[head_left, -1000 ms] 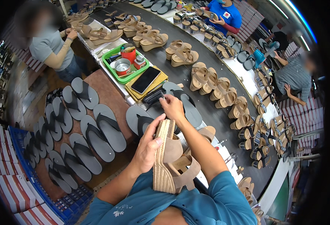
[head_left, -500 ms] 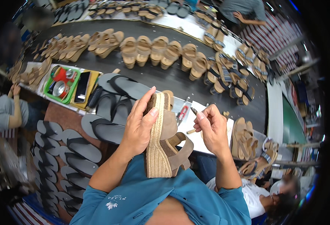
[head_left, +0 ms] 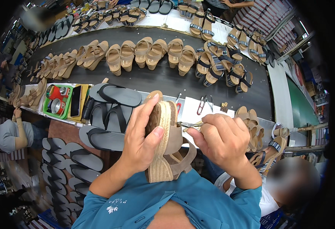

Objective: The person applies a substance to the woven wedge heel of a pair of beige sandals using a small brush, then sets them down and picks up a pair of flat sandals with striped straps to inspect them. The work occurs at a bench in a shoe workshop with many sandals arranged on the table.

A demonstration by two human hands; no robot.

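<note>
My left hand (head_left: 139, 143) is wrapped around a taupe wedge sandal (head_left: 170, 138) with a braided rope-like sole edge. It stands on its heel end, toe up, in front of my chest. In my right hand (head_left: 224, 141) is a small metal hand tool (head_left: 189, 124) with a slim pointed tip; its exact kind is hard to tell. The tip meets the sandal's edge near the top of the front strap, and the curled fingers hide most of the handle. A second tan sandal (head_left: 153, 95) shows partly behind the held one.
Grey flip-flops (head_left: 116, 94) lie beside my left arm. A green tray (head_left: 64, 114) and a phone (head_left: 76, 100) are farther left. Red-handled tools (head_left: 201, 104) rest on white paper (head_left: 190, 107). Sandals line the dark conveyor belt (head_left: 137, 80). A person in white (head_left: 270, 200) sits at right.
My right hand has moved in to the sandal, bringing the tool's tip against it; before, it was apart to the right. My left hand keeps hold of the sandal, turned slightly. The view has shifted.
</note>
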